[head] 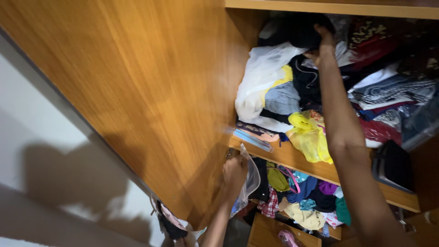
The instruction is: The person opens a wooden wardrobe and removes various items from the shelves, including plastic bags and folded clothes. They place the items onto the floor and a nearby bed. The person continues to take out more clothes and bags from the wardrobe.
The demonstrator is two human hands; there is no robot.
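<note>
Tilted head view, near wardrobe (151, 91)

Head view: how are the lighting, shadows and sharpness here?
Head view: tilted frame; warm light on the wooden door, which looks softly smeared; a dark blurred shadow falls on the white wall; the right hand reaches into a dim upper shelf; the left hand grips a clear plastic bag, slightly blurred; the yellow bag stays bright.

My right hand (321, 42) is reaching high and far forward, the arm running fully extended, the forearm bare, the fingers curling closed at the top of the reach. My left hand (234, 174) is sitting lower and nearer, the forearm rising from below, the fingers closing in a loose fist.
</note>
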